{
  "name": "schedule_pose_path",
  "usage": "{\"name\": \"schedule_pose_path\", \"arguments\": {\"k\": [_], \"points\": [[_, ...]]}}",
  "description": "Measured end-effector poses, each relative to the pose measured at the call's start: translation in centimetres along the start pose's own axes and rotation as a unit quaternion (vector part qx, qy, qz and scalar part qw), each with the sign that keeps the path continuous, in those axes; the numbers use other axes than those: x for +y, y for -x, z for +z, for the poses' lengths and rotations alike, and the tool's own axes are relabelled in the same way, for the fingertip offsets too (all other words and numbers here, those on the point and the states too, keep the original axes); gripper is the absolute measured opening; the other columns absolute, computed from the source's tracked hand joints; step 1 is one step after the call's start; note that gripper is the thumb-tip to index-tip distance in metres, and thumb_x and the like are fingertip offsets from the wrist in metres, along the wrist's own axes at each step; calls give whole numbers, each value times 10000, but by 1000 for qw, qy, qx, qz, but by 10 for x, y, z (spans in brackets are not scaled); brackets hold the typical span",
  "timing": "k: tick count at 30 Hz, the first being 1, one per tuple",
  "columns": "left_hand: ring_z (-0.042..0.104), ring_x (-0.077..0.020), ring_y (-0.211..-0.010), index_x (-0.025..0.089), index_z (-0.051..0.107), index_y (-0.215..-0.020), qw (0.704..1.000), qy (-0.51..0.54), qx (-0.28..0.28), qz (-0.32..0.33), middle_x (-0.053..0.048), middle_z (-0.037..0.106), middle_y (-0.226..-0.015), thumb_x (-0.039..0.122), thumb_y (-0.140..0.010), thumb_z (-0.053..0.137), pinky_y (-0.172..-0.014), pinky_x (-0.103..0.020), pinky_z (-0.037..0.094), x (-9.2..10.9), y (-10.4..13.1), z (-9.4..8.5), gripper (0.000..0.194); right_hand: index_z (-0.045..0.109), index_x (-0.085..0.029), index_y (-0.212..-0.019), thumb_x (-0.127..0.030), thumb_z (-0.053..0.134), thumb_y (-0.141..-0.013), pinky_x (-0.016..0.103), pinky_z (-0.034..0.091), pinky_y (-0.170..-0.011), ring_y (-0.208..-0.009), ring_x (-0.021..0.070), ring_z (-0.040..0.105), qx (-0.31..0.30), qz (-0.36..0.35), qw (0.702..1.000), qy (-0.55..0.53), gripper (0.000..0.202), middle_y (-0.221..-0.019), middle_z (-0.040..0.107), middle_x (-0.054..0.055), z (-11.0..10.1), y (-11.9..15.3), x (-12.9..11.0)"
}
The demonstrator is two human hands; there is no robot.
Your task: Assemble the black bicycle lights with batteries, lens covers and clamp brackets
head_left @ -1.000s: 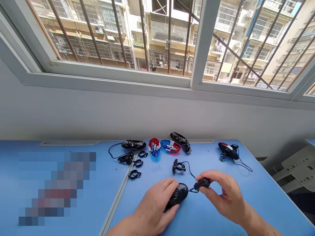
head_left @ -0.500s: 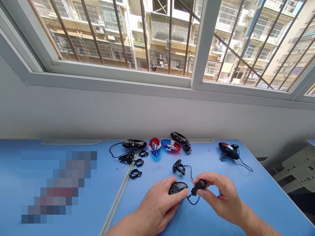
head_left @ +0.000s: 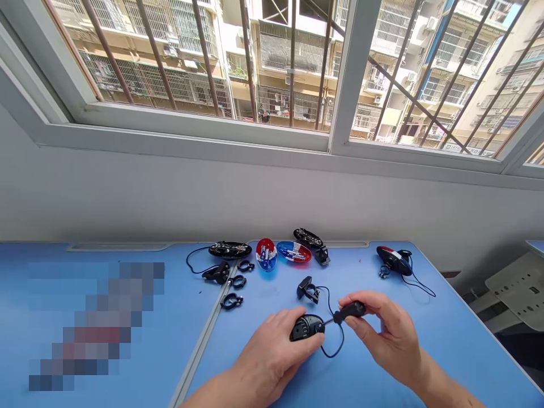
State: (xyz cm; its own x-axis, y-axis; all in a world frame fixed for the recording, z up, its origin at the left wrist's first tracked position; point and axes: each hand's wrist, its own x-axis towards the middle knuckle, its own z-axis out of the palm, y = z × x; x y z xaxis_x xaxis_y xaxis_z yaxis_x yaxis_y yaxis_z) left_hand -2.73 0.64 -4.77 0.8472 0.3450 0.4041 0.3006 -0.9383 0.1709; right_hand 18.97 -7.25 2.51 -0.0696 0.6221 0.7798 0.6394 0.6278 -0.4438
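My left hand is closed around a black oval housing with a slotted face, held against the blue table. In my right hand, thumb and fingers pinch the black handle of a small screwdriver. Its thin metal shaft points left and meets the housing's right end; the tip itself is too small to make out. A thin black cable loops from the housing under the screwdriver, up to a black clamp with a button box lying just behind.
Behind lie red-and-blue lens covers, a black oval unit with a cabled clamp, several black ring clamps, and another black shell. An assembled unit sits at right. A seam crosses the table; a barred window stands above.
The screwdriver has swung from tilted to nearly level and shifted right, and its shaft now shows against the housing. My left hand keeps its hold on the housing.
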Motion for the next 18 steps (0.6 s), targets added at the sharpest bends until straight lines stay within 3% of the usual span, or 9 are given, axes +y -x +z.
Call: {"name": "schedule_pose_path", "arguments": {"k": [8, 18], "points": [[564, -252, -856, 318, 618, -1149, 999, 25, 17, -43, -88, 586, -1195, 191, -926, 396, -725, -338, 445, 9, -2, -3, 339, 588, -220, -1081, -274, 539, -961, 223, 611, -583, -677, 155, 726, -14, -1, 1000, 1, 141, -853, 748, 50, 4, 3, 3], [559, -243, -848, 308, 617, -1138, 999, 8, -1, -34, -85, 596, -1159, 152, -889, 404, -717, -334, 443, 10, -5, -6, 363, 545, -232, -1180, -226, 533, -960, 240, 614, -594, -695, 156, 723, -17, -18, 1000, 0, 220, -879, 741, 50, 9, 5, 6]]}}
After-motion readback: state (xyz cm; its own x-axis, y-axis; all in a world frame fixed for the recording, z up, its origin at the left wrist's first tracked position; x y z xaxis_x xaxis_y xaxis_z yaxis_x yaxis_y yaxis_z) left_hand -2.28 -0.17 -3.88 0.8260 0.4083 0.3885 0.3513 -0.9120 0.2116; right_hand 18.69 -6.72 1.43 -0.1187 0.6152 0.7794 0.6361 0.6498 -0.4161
